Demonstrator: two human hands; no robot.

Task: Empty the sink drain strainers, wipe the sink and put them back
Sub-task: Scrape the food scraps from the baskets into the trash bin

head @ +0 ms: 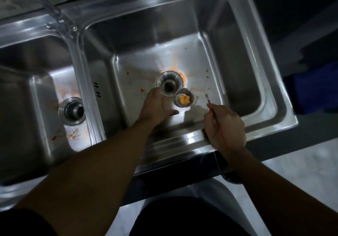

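Steel strainer [190,94], yellow scraps [183,100] inside, beside the drain [169,85]; my left hand [155,106] lies spread, right hand [225,127] pinches a stick [210,103].

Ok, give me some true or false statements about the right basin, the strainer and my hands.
1. The strainer is out of the drain. True.
2. The strainer holds yellow scraps. True.
3. The right hand is empty. False: it pinches a thin stick.
4. The basin floor is clean. False: orange stains ring the drain.
5. The left hand is outside the basin. False: it is inside, beside the drain.
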